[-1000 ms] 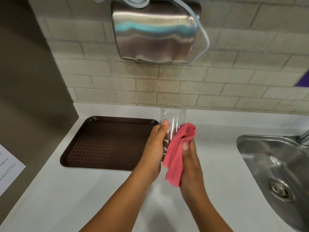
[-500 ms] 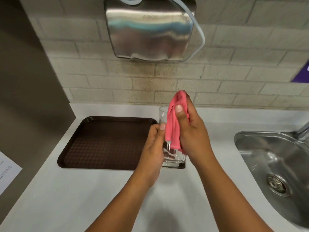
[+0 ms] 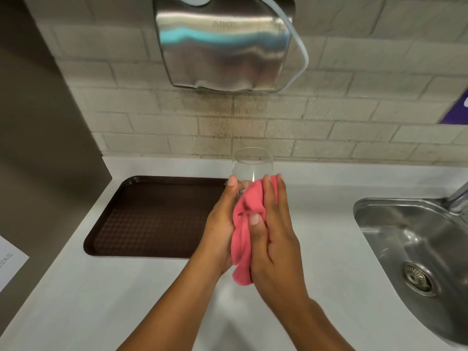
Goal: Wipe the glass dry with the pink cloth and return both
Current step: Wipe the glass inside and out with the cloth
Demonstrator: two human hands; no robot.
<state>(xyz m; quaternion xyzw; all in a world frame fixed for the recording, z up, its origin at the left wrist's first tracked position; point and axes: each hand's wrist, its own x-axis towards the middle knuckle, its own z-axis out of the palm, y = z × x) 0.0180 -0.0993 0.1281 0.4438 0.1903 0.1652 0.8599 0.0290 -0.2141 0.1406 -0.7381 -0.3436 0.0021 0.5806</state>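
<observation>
A clear drinking glass (image 3: 252, 164) is held upright above the white counter, and only its upper part shows above my hands. My left hand (image 3: 220, 224) grips its left side. My right hand (image 3: 272, 236) presses the pink cloth (image 3: 244, 239) against the glass's lower right side, fingers flat over the cloth. A loose end of the cloth hangs down between my wrists. The glass's base is hidden behind the cloth and my hands.
A dark brown tray (image 3: 152, 219) lies on the white counter (image 3: 101, 300) to the left. A steel sink (image 3: 415, 249) with a drain sits at the right. A steel hand dryer (image 3: 222, 44) hangs on the brick wall above. A grey panel rises at the left.
My right hand has slid the pink cloth down from the glass's rim to its lower side. The rim now shows bare above my hands. My left hand keeps its grip.
</observation>
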